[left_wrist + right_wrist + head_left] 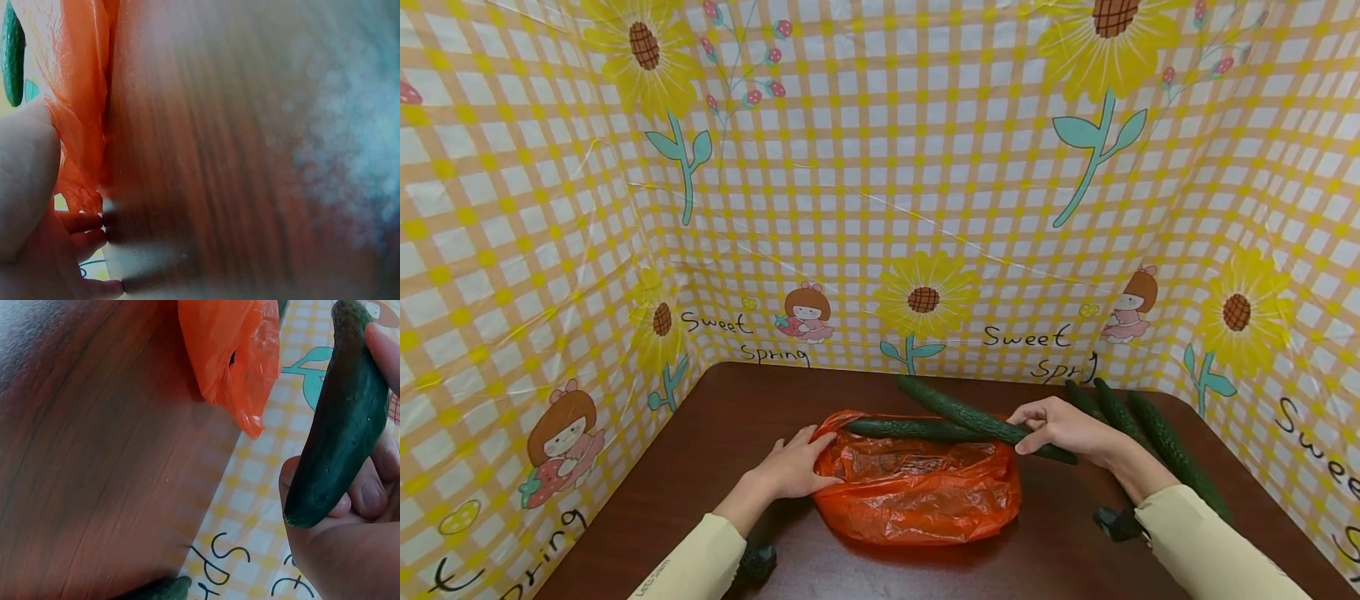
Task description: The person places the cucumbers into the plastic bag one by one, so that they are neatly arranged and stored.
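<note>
An orange plastic bag [917, 508] stands on the table with its mouth open upward. One dark green cucumber [910, 430] lies lengthwise at the bag's far rim, partly hidden by the plastic. My right hand [1060, 429] pinches another cucumber [951, 408] near its near end, thumb on one side and fingers on the other. That cucumber slants over the bag's right far corner. At the bag's left edge, my left hand [793, 467] rests with thumb and index finger spread against the rim. In the left wrist view its other fingertips [94, 240] reach down beside the bag.
Three more cucumbers [1176, 454] lie side by side on the table's right, close to my right forearm. The dark brown table [730, 417] is enclosed by a yellow checked, flower-printed cloth [865, 225] on the back and both sides.
</note>
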### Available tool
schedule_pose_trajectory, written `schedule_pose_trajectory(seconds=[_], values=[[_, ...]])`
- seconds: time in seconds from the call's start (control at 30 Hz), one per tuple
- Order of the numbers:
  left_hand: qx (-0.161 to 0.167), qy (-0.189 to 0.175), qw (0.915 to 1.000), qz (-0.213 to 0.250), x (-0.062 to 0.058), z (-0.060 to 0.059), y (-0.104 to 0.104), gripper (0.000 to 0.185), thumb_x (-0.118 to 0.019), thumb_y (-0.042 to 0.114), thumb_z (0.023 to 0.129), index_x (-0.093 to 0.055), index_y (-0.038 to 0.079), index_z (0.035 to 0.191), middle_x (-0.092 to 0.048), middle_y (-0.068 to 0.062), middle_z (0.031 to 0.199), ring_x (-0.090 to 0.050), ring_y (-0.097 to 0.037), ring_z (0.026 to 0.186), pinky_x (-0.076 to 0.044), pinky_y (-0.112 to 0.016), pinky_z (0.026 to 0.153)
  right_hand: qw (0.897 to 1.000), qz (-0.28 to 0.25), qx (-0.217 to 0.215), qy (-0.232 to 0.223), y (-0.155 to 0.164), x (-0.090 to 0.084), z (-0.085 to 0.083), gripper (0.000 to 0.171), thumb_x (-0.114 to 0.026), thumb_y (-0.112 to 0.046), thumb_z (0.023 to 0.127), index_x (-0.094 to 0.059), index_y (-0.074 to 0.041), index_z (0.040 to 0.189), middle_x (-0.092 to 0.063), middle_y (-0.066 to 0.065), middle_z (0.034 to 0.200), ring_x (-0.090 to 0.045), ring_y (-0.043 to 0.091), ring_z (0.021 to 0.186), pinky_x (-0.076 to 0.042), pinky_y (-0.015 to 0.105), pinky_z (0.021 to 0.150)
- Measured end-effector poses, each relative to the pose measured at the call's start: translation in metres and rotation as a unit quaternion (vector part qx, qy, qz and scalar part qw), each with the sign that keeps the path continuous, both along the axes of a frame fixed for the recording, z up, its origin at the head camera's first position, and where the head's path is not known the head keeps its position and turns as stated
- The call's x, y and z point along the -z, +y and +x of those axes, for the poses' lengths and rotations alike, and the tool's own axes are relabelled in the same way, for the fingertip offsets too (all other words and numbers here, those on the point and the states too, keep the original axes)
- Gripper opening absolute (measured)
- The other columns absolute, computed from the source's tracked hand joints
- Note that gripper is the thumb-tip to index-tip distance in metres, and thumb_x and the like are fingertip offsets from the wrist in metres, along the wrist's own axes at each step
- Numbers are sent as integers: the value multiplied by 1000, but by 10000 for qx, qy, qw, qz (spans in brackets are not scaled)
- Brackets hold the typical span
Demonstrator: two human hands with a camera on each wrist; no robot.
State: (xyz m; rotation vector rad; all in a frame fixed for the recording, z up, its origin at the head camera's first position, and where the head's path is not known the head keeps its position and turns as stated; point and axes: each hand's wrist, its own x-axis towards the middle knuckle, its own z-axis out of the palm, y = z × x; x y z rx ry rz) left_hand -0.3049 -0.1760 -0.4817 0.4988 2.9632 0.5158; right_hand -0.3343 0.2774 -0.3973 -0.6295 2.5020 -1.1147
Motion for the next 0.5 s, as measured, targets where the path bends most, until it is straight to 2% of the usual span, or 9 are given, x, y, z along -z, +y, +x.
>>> schedule_pose_trajectory(seconds=[0.2,0.27,0.33,0.4,0.43,0.5], values=[[-76,-16,10000,-44,-1,2,0,87,-71,56,87,-40,14,156,-32,-21,161,-30,-39,150,-21,-68,117,9995,36,-320,6,-14,3,-4,44,-78,-19,86,-67,-2,126,-57,25,139,-48,52,132,-45,63,100],[-73,-5,10000,-42,-1,2,0,87,-71,56,87,-39,13,156,-32,-21,160,-30,-40,149,-21,-68,116,9990,71,-449,42,-18,4,-6,43,-79,-19,85,-69,-3,124,-58,24,138,-53,46,128,-49,59,98],[-57,14,10000,-50,-1,2,0,88,-71,56,87,-39,12,156,-32,-22,160,-30,-40,149,-21,-69,116,9983,134,-574,28,-23,4,-7,41,-79,-18,84,-70,-4,121,-67,18,107,-62,31,100,-53,49,88],[-39,29,10000,-63,-1,1,0,90,-71,56,86,-38,11,156,-32,-22,160,-31,-40,149,-21,-69,116,9973,207,-708,49,-28,3,-9,38,-80,-16,83,-71,-5,118,-55,6,76,-51,18,72,-49,41,79],[-35,36,10000,-68,-1,1,0,90,-72,56,86,-38,11,156,-32,-22,160,-31,-40,149,-21,-69,116,9966,221,-787,46,-30,3,-10,36,-80,-16,83,-72,-5,116,-43,2,67,-39,14,64,-46,38,77],[-35,44,9999,-89,0,0,0,91,-71,57,86,-37,11,156,-32,-21,160,-30,-39,149,-21,-69,116,9953,218,-946,29,-35,3,-12,30,-81,-14,82,-73,-3,110,-20,-1,61,-24,15,56,-47,38,79]])
